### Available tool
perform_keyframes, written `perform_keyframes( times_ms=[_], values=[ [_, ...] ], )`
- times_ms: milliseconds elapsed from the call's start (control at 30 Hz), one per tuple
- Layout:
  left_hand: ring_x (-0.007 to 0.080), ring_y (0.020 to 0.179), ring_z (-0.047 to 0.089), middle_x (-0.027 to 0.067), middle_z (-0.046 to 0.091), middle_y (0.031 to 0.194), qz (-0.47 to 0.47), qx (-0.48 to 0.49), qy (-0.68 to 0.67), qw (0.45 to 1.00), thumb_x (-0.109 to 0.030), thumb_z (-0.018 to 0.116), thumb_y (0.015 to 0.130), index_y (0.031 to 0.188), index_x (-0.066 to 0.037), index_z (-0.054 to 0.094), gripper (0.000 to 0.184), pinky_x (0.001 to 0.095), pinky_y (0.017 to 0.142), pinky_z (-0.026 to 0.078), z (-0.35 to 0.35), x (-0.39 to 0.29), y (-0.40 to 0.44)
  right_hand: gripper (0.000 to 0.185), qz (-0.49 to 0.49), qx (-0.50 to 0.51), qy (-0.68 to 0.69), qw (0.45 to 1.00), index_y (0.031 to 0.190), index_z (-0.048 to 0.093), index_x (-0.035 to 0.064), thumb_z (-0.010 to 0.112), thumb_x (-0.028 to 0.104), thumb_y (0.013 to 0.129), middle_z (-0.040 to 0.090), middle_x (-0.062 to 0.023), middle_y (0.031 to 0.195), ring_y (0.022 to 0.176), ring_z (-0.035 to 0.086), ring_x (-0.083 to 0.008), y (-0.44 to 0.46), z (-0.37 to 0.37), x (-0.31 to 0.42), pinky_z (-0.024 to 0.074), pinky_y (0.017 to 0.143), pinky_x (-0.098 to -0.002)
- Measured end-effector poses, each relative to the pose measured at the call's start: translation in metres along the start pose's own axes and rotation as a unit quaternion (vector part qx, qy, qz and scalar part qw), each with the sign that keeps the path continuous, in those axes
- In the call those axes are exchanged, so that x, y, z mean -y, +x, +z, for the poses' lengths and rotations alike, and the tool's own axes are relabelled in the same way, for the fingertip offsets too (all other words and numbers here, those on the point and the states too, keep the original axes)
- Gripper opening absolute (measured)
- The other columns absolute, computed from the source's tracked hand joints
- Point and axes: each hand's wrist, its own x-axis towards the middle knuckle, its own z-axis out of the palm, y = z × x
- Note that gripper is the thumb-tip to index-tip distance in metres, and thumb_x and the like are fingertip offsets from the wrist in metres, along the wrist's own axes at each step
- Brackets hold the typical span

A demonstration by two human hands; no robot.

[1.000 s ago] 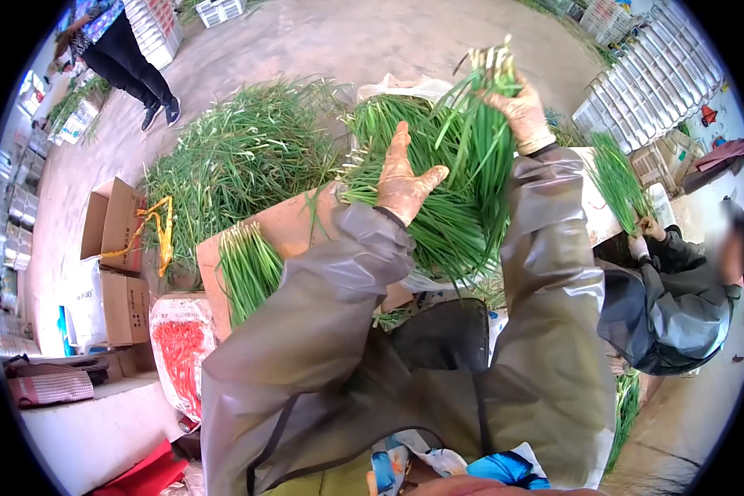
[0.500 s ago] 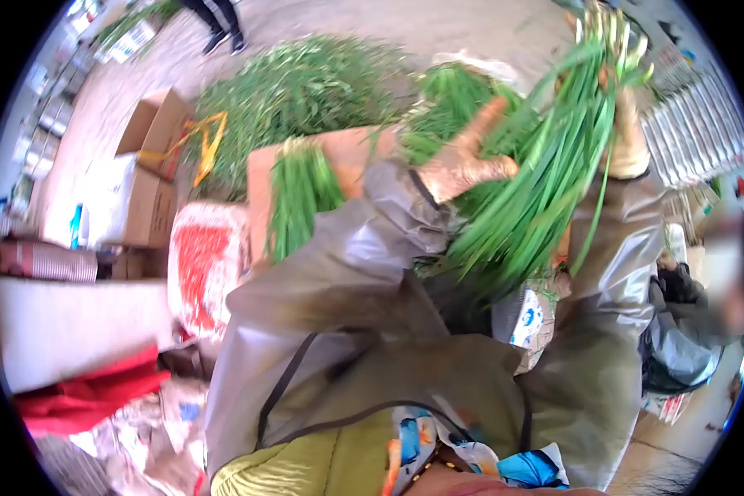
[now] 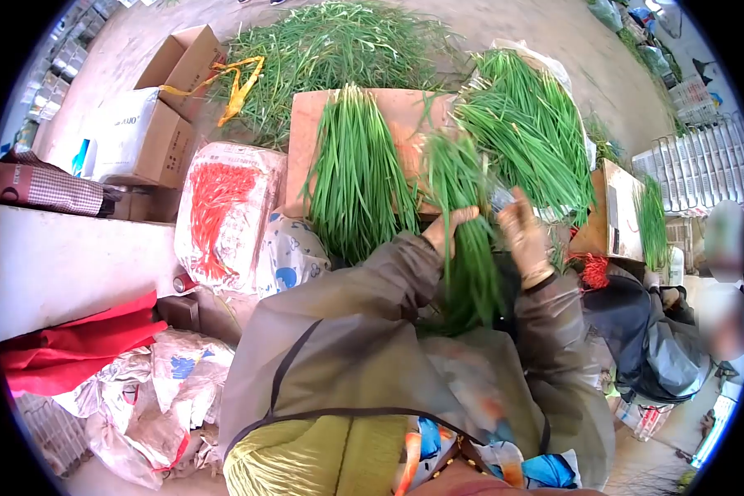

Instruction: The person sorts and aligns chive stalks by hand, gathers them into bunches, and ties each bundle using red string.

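Between the two hands, a green bunch (image 3: pixel 474 269) is gripped partway along by the left hand (image 3: pixel 448 230), fingers closed round it; the right hand (image 3: pixel 524 236) is held just beside, half curled, its hold blurred, uncertain. Firm but uncrushing pressure seems best, with stray blades smoothed lengthwise. Ahead-left of the left hand, a sheaf (image 3: pixel 360 174) is laid on the board (image 3: pixel 306 124); ahead of the right, a leafy pile (image 3: pixel 525 124) is heaped.
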Motion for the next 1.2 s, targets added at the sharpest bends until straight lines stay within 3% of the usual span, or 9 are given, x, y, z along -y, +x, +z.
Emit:
perform_keyframes(
  times_ms=[133,400,600,800,833,1000,1033,1067,1200],
  values=[
    [0.024,0.09,0.057,0.0089,0.06,0.098,0.011,0.021,-0.19,0.981,-0.03,0.062,0.08,0.107,-0.003,0.055,0.038,0.0391,0.082,0.046,0.003,0.008,0.045,0.086,0.003,0.12,-0.296,0.948,0.136,0.021,0.0012,0.071,0.02,0.07,0.043,-0.0244,0.125,0.115,0.044,-0.0339,0.002,0.016,0.034,0.0333,0.097,-0.0343],
    [0.025,0.085,0.058,0.0105,0.058,0.097,0.083,0.104,-0.288,0.948,-0.049,0.047,0.086,0.111,-0.011,0.047,0.045,0.0433,0.072,0.049,0.081,-0.02,0.062,0.062,0.2,0.433,-0.35,0.806,0.115,0.051,-0.0028,0.071,0.035,0.069,0.063,-0.012,0.089,0.079,0.06,-0.0189,0.139,-0.038,0.139,0.0471,0.074,-0.0305],
    [0.0269,0.105,0.05,0.0042,0.055,0.113,0.068,0.075,-0.263,0.959,-0.069,0.039,0.078,0.119,-0.017,0.045,0.067,0.054,0.089,0.035,0.06,-0.022,0.073,0.047,0.203,0.473,-0.513,0.687,0.106,0.058,-0.0014,0.066,0.033,0.076,0.065,-0.0102,0.088,0.074,0.062,-0.0179,0.201,0.005,0.132,0.0499,0.067,-0.0323],
    [0.0235,0.095,0.054,0.0078,0.058,0.105,0.142,0.054,-0.221,0.963,-0.06,0.04,0.084,0.109,-0.007,0.052,0.059,0.039,0.087,0.042,0.017,0.009,0.084,0.037,0.041,0.441,-0.544,0.713,0.103,0.058,0.0049,0.061,0.031,0.078,0.062,-0.0139,0.087,0.08,0.06,-0.0279,0.123,-0.005,0.088,0.048,0.072,-0.0373],
    [0.024,0.094,0.055,0.0101,0.058,0.103,0.105,0.043,-0.228,0.967,-0.041,0.05,0.083,0.108,-0.004,0.053,0.045,0.0374,0.086,0.044,0.019,0.009,0.073,0.035,0.026,0.393,-0.564,0.726,0.106,0.054,0.008,0.058,0.029,0.079,0.06,-0.0164,0.094,0.086,0.057,-0.0344,0.093,-0.006,0.088,0.0467,0.075,-0.0405],
    [0.0224,0.081,0.059,0.0088,0.06,0.088,0.094,0.02,-0.187,0.978,-0.01,0.066,0.076,0.107,-0.004,0.05,0.035,0.0354,0.07,0.051,0.016,-0.006,0.037,0.039,-0.094,0.249,-0.312,0.912,0.114,0.053,0.0055,0.059,0.028,0.083,0.061,-0.0166,0.08,0.073,0.061,-0.0275,0.022,-0.035,0.078,0.0476,0.064,-0.036],
    [0.022,0.079,0.059,0.0081,0.06,0.087,0.098,0.02,-0.133,0.986,-0.01,0.065,0.077,0.111,-0.004,0.048,0.039,0.0346,0.068,0.05,0.007,-0.011,0.032,0.034,0.166,0.196,-0.086,0.963,0.109,0.056,0.0039,0.057,0.028,0.086,0.061,-0.0072,0.078,0.07,0.061,-0.0166,0.018,-0.039,0.083,0.047,0.061,-0.0273],
    [0.0217,0.077,0.059,0.0075,0.059,0.086,0.103,0.018,-0.077,0.992,-0.01,0.064,0.077,0.116,-0.004,0.046,0.043,0.0338,0.066,0.05,0.001,-0.022,0.021,0.04,0.128,0.107,0.046,0.985,0.113,0.053,0.0034,0.059,0.031,0.085,0.06,-0.0052,0.087,0.072,0.055,-0.011,0.016,-0.041,0.056,0.0452,0.06,-0.025],
    [0.0212,0.071,0.06,0.0106,0.06,0.085,0.093,0.038,0.191,0.976,-0.016,0.069,0.073,0.115,-0.002,0.05,0.048,0.0334,0.063,0.051,0.008,-0.061,-0.027,0.047,-0.063,0.175,0.209,0.96,0.118,0.047,0.0032,0.062,0.03,0.082,0.059,-0.0041,0.086,0.074,0.056,-0.0119,0.021,0.04,0.026,0.0453,0.062,-0.0251]
  ],
)
